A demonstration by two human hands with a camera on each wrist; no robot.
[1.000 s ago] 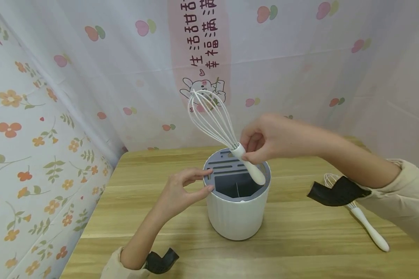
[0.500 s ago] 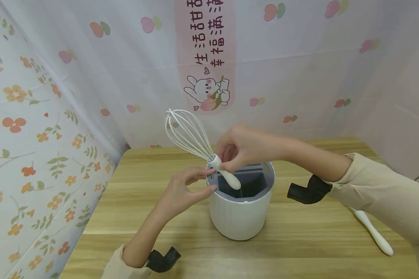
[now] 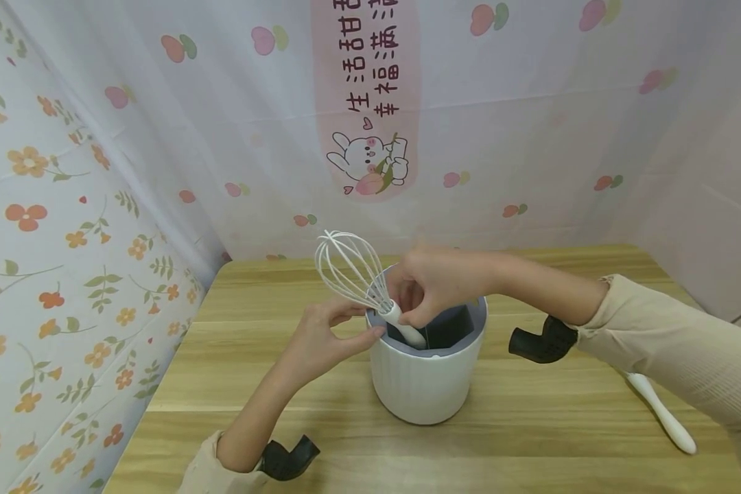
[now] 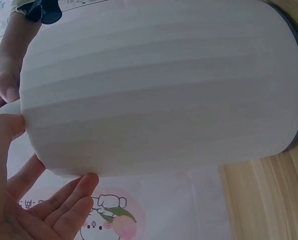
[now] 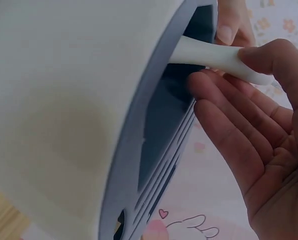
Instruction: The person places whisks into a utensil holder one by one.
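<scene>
A round white utensil holder (image 3: pixel 421 387) with a grey slotted top stands upright on the wooden table. Thumb and fingertips of my left hand (image 3: pixel 321 343) hold its left rim; the left wrist view shows some fingers against the ribbed wall (image 4: pixel 159 90). Between thumb and fingers, my right hand (image 3: pixel 438 281) pinches a white whisk (image 3: pixel 392 313) near the collar. The whisk is tilted, wires up and to the left, its handle's lower end inside the front-left compartment. In the right wrist view the pale handle (image 5: pixel 204 54) passes into the opening.
A white handle (image 3: pixel 661 413) lies on the table (image 3: pixel 531 439) at the right, its other end hidden under the right sleeve (image 3: pixel 667 343). A printed curtain (image 3: pixel 500 123) hangs behind the table, and a floral cloth (image 3: pixel 68 274) lines the left side.
My right hand has brought the whisk left and then down, so its handle end has gone from above the holder into the compartment. My left hand has stayed at the rim.
</scene>
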